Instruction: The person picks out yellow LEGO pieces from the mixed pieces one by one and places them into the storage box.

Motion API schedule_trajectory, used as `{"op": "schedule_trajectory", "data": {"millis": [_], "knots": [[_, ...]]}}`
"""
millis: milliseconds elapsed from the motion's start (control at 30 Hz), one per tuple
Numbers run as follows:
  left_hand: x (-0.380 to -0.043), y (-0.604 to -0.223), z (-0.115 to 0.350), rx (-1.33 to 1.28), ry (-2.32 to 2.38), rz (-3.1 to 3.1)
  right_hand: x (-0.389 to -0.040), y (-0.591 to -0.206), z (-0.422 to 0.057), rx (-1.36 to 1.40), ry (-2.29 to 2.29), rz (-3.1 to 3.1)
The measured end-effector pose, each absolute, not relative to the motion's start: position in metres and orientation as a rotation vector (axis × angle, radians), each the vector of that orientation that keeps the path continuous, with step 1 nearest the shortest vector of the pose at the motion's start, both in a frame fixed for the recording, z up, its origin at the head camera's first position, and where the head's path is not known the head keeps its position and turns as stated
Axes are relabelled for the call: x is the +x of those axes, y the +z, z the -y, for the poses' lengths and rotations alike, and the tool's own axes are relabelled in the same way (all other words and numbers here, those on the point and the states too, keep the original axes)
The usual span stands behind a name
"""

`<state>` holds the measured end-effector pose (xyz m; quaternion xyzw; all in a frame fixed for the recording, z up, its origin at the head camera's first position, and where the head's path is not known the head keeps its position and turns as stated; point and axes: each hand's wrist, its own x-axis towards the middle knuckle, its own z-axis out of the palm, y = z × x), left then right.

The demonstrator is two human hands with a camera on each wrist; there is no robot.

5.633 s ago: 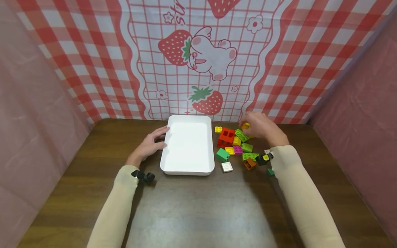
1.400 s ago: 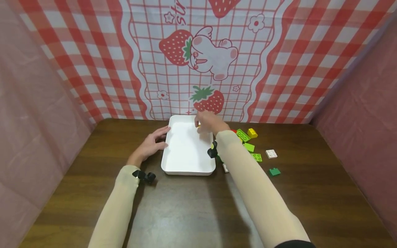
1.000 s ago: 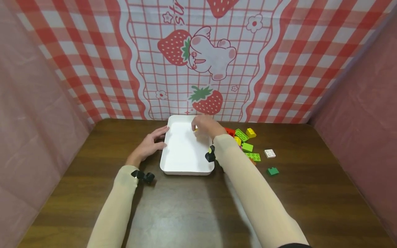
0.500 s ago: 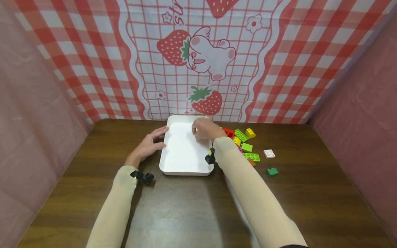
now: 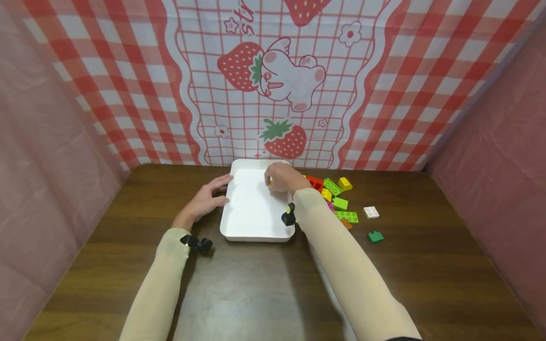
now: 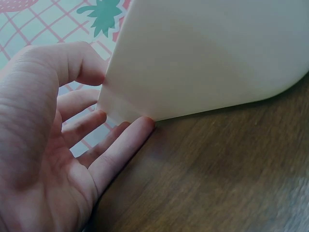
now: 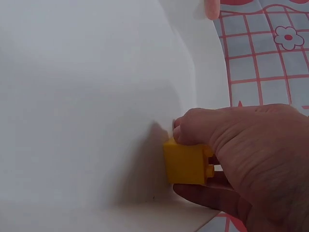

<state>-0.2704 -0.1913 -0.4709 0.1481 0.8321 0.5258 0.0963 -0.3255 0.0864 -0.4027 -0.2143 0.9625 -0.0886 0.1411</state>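
Note:
A shallow white tray [image 5: 256, 215] sits on the table, its inner floor plain. My left hand [image 5: 204, 201] lies along the tray's left side. In the left wrist view that hand [image 6: 58, 140] touches the tray's outer wall [image 6: 193, 67] with extended, slightly bent fingers. Over the back right part of the tray is my right hand [image 5: 283, 177]. The right wrist view has this hand [image 7: 256, 154] pinching a yellow toy building brick [image 7: 186, 163] between thumb and fingers, its studs facing the palm. Whether the brick touches the tray floor I cannot tell.
Right of the tray lies a loose group of toy bricks, including a red brick [image 5: 314, 183], lime ones [image 5: 340, 203] and another yellow one [image 5: 345, 183]. A white brick [image 5: 371, 211] and a dark green one [image 5: 375, 237] lie farther right. A patterned cloth [image 5: 273, 94] hangs behind.
From the bricks on the right, my right hand has come left into the tray with the yellow brick. During the last second it has barely moved. My left hand has stayed at the tray's side.

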Motion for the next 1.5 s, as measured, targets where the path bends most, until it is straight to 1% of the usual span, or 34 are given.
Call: {"op": "schedule_trajectory", "data": {"millis": [433, 767, 933, 1267, 1500], "knots": [[-0.271, -0.471, 0.192, 0.428, 1.55, -2.466, -0.327, -0.392, -0.081, -0.543, -0.191, -2.663], [-0.271, -0.472, 0.192, 0.427, 1.565, -2.457, -0.325, -0.386, -0.084, -0.579, -0.178, -2.657], [-0.272, -0.472, 0.193, 0.438, 1.554, -2.463, -0.326, -0.379, -0.082, -0.554, -0.209, -2.655], [-0.27, -0.471, 0.191, 0.427, 1.558, -2.459, -0.329, -0.356, -0.085, -0.686, -0.146, -2.742], [-0.27, -0.47, 0.191, 0.439, 1.55, -2.472, -0.329, -0.346, -0.088, -0.685, -0.147, -2.787]]}}
